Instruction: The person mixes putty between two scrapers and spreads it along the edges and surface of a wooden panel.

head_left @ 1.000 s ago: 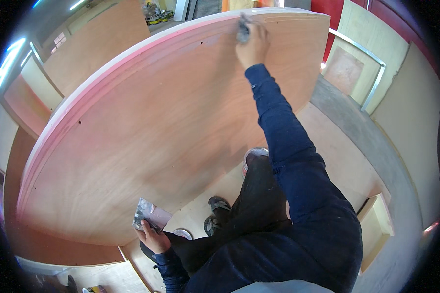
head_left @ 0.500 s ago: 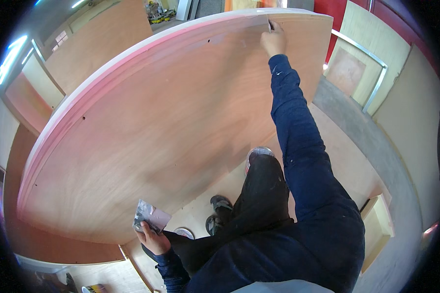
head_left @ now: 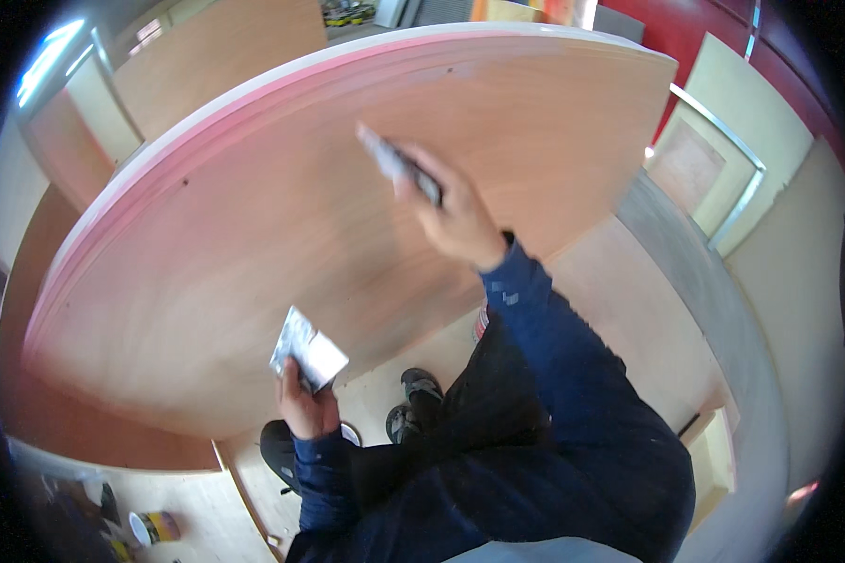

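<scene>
A large curved wooden panel [head_left: 282,220] stands in front of me, with a pinkish band of filler along its rounded upper edge. In my right hand [head_left: 460,211], raised before the panel's middle, is a putty knife [head_left: 394,161] with a dark handle, its blade pointing up and left; it is smeared by motion. My left hand [head_left: 308,405], low at the panel's bottom edge, grips a flat scraper [head_left: 310,349] with pale putty on its face. The fingers of that hand wrap its lower part. I cannot tell whether the putty knife touches the panel.
Below, my shoes [head_left: 413,403] rest on a pale board floor. A can [head_left: 482,322] shows partly behind my leg, and another can [head_left: 155,527] lies at lower left. To the right are a shallow wooden box [head_left: 714,460] and a leaning panel with a metal frame [head_left: 737,178].
My right hand has come down and left from the panel's upper right edge, with the putty knife in it. My left hand has risen slightly with the scraper. The view has shifted a little.
</scene>
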Available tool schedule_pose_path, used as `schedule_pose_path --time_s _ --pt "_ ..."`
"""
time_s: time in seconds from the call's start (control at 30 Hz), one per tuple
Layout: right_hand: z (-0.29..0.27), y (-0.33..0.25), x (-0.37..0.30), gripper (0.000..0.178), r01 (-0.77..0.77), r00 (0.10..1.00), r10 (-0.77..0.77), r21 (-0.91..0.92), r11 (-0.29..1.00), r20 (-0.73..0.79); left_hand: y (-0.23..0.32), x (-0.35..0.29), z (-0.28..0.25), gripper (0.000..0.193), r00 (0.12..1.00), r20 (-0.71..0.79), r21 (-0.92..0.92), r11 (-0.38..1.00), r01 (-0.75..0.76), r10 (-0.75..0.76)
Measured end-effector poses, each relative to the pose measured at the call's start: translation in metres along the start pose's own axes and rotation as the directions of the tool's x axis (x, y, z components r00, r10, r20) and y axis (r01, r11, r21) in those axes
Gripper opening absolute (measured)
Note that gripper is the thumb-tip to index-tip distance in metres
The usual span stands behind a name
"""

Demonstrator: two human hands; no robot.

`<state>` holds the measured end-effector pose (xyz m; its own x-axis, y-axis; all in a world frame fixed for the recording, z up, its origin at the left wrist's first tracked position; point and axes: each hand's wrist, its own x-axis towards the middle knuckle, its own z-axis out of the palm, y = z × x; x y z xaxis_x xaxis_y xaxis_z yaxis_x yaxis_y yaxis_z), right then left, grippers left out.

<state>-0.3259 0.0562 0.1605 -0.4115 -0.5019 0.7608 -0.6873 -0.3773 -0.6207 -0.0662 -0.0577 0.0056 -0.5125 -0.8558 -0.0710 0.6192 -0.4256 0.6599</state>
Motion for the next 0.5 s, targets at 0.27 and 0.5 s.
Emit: schedule_pose_path --time_s 0.27,0.5 --pt "0.059 -0.017 -0.102 0.048 0.301 0.903 -0.31 0.076 0.951 0.297 -0.02 0.0 0.047 0.031 0.967 0.256 -0.093 0.995 0.035 -0.01" --pt "0.018 0.031 -0.106 0.035 -0.043 0.94 0.087 -0.14 0.989 0.329 0.019 -0.003 0.053 0.033 0.993 0.018 -0.056 0.992 -0.117 0.118"
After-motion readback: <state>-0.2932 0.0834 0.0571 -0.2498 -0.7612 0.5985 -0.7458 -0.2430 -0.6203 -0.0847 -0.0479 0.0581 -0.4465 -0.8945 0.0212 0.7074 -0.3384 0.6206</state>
